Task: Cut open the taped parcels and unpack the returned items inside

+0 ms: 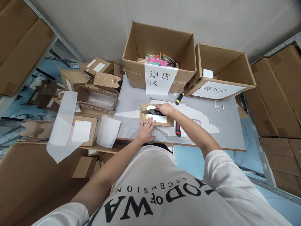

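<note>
A small flat cardboard box [168, 121] with white labels lies on the table, split open along its top. Something dark [152, 111] shows inside the gap; its kind cannot be made out. My left hand [146, 130] rests on the near edge of the box, fingers stretched and spread. At the far side of the opening, my right hand [166, 109] has its fingers curled at the box's edge, with the fingertips partly hidden. A red and black utility knife [178, 129] lies to the right of the box. Farther back is a yellow and black utility knife [180, 98].
Two large open cartons stand at the back: a left carton [134, 75] holding colourful packets, and a right carton [225, 67] with a small white box [207, 73]. Opened boxes [103, 80] pile up at left beside white wrapping sheets [63, 125]. White backing paper [207, 122] covers part of the table.
</note>
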A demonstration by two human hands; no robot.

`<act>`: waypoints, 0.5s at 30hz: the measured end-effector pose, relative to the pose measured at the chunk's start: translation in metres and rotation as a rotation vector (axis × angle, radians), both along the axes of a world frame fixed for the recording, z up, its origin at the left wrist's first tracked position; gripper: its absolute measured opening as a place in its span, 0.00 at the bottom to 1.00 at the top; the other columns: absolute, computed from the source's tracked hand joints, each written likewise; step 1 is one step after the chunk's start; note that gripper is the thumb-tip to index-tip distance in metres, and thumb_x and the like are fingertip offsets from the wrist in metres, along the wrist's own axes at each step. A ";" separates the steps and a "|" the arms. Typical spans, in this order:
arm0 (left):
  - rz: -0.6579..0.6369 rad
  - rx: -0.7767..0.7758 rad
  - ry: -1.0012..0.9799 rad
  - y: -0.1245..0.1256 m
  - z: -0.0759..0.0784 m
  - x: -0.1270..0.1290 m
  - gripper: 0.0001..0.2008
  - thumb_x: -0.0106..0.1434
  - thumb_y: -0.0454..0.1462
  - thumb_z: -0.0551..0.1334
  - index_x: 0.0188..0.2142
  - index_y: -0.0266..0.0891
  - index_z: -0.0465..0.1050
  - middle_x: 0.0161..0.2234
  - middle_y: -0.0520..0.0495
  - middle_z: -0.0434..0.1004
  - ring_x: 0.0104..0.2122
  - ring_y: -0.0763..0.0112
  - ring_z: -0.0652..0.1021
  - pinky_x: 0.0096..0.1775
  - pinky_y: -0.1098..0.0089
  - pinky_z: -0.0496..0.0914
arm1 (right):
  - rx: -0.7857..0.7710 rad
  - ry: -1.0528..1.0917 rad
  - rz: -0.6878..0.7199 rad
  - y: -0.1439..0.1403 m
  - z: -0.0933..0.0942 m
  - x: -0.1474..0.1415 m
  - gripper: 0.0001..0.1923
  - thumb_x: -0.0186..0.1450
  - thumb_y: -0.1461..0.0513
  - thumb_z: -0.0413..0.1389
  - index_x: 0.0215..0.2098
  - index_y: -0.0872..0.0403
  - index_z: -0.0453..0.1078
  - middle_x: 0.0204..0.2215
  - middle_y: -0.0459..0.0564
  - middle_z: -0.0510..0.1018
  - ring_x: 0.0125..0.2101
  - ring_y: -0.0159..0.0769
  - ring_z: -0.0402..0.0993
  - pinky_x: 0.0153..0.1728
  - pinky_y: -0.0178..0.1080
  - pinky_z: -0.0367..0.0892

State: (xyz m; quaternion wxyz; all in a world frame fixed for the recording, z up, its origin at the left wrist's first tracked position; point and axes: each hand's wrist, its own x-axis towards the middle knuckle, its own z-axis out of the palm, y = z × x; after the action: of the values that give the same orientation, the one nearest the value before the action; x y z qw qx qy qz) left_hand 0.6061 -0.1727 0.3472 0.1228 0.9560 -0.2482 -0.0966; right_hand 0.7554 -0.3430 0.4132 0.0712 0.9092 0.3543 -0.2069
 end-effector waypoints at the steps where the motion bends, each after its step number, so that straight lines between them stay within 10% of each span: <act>1: 0.002 -0.002 -0.001 0.000 0.000 0.000 0.49 0.52 0.50 0.64 0.67 0.36 0.43 0.68 0.38 0.40 0.67 0.50 0.45 0.63 0.48 0.40 | 0.006 0.022 0.008 0.000 0.002 0.005 0.20 0.72 0.57 0.38 0.52 0.59 0.64 0.46 0.63 0.76 0.43 0.44 0.76 0.40 0.39 0.66; 15: -0.007 0.016 0.027 -0.001 0.003 0.002 0.51 0.51 0.53 0.64 0.67 0.36 0.42 0.68 0.37 0.39 0.67 0.51 0.44 0.62 0.48 0.40 | 0.223 0.208 -0.083 -0.009 -0.001 0.055 0.20 0.71 0.55 0.43 0.48 0.56 0.73 0.44 0.56 0.79 0.42 0.39 0.74 0.42 0.34 0.61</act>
State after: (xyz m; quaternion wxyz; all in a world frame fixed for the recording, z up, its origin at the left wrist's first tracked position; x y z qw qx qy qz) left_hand 0.6081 -0.1736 0.3502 0.1179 0.9547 -0.2493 -0.1121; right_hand 0.8102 -0.3519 0.4126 -0.0762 0.8990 0.3425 -0.2622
